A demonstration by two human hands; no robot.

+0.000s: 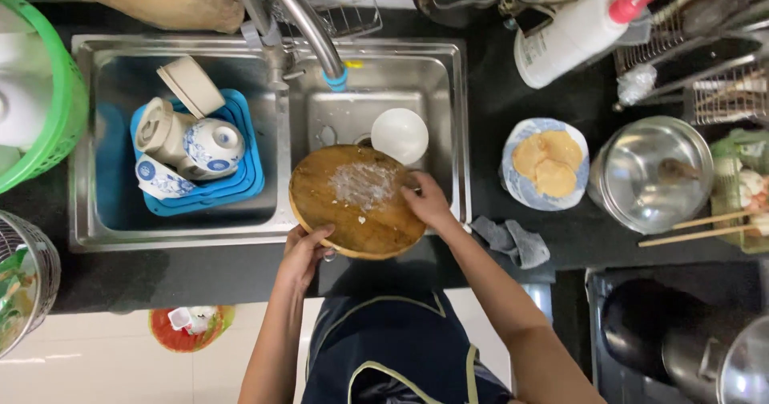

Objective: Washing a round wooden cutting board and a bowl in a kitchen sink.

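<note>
A round wooden cutting board (344, 216) with white suds in its middle is held over the right basin of a steel double sink (448, 108). My left hand (304, 248) grips the board's near edge from below. My right hand (424, 200) rests on the board's right side, fingers curled against the surface near the suds. A white bowl (399, 134) lies in the right basin just beyond the board. The tap (308, 24) arches over the divider between the basins.
The left basin holds a blue tray (240, 184) with blue-and-white bowls and cups. On the dark counter to the right sit a plate of flat breads (547, 164), a steel pot (650, 173), a grey cloth (513, 240) and a dish rack. A green basket (56, 100) stands far left.
</note>
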